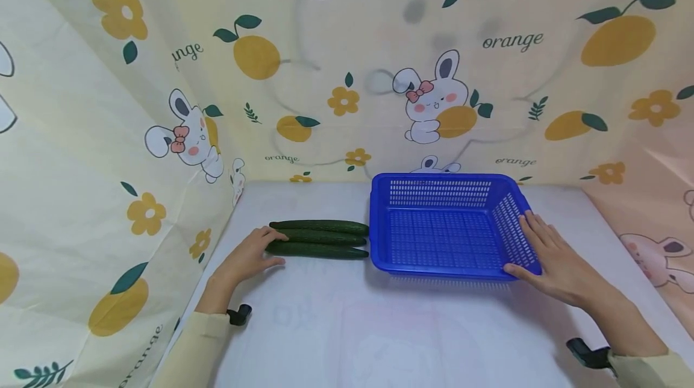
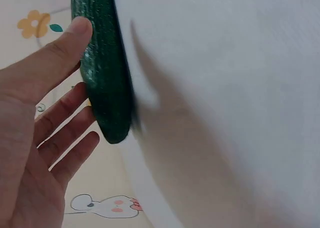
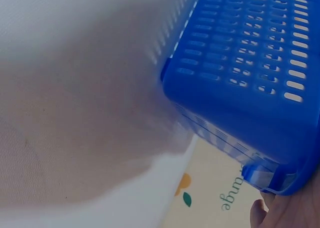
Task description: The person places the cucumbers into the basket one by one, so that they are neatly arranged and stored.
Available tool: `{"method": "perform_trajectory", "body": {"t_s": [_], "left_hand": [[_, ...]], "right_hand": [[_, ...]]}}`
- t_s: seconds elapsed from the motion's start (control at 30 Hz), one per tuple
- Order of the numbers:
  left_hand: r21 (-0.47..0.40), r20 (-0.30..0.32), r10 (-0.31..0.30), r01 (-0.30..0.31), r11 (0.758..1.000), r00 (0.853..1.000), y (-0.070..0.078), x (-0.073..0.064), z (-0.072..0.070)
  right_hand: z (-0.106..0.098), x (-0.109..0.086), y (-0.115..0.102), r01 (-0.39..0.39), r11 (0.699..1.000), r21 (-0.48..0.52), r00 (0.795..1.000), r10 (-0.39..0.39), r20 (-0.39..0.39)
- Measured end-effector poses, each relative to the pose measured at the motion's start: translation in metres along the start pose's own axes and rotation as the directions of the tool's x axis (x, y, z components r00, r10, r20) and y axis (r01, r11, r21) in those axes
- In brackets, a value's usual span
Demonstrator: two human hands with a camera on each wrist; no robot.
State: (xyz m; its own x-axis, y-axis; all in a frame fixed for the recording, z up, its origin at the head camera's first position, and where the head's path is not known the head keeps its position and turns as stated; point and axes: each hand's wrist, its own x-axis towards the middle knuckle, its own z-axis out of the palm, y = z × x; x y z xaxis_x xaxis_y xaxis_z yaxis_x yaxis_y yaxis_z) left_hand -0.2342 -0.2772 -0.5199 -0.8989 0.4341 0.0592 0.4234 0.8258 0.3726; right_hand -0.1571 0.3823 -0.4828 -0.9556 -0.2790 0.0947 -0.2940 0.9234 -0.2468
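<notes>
Three dark green cucumbers lie side by side on the white table, their right ends close to the blue basket's left wall. At their left ends is my left hand, fingertips touching the cucumbers and thumb held apart in front. The left wrist view shows the nearest cucumber between the thumb and the loosely spread fingers, which do not close round it. The blue plastic basket has slotted walls and nothing inside. Against its right rim rests my right hand, fingers extended, thumb at the front corner.
A patterned cloth with rabbits, oranges and flowers stands behind the table and along both sides. White table surface extends in front of the cucumbers and basket. Each wrist wears a dark strap-on camera.
</notes>
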Motion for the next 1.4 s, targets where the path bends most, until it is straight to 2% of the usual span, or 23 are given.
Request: {"method": "perform_trajectory", "body": {"t_s": [0.33,0.43,0.6,0.83,1.07,1.3,1.4], "left_hand": [[-0.027,-0.008,-0.042,0.042,0.999,0.999,-0.010,0.006,0.009],[-0.027,0.009,-0.076,0.076,0.997,0.997,-0.010,0.007,0.010],[-0.003,0.030,-0.091,0.091,0.996,0.995,-0.009,0.006,0.013],[-0.002,0.025,-0.078,0.078,0.997,0.997,-0.002,0.005,0.010],[-0.003,0.031,-0.048,0.048,0.999,0.998,-0.003,0.002,0.010],[-0.061,0.008,0.018,-0.017,0.998,1.000,0.002,-0.011,0.000],[-0.100,0.003,0.024,-0.023,0.995,1.000,0.006,-0.014,-0.006]], "right_hand": [[0.001,-0.002,0.001,0.019,0.999,-0.028,1.000,-0.019,-0.019],[0.002,-0.002,0.001,0.018,0.999,-0.041,1.000,-0.019,-0.022],[0.004,-0.001,0.003,0.030,0.998,-0.060,0.999,-0.032,-0.040],[0.002,-0.002,0.002,0.026,0.997,-0.072,0.999,-0.029,-0.046],[0.002,-0.001,0.001,0.018,0.998,-0.059,0.999,-0.020,-0.031],[0.002,-0.002,0.001,0.010,0.999,-0.041,1.000,-0.011,-0.020],[0.002,-0.002,0.001,0.006,0.999,-0.037,1.000,-0.007,-0.018]]}}
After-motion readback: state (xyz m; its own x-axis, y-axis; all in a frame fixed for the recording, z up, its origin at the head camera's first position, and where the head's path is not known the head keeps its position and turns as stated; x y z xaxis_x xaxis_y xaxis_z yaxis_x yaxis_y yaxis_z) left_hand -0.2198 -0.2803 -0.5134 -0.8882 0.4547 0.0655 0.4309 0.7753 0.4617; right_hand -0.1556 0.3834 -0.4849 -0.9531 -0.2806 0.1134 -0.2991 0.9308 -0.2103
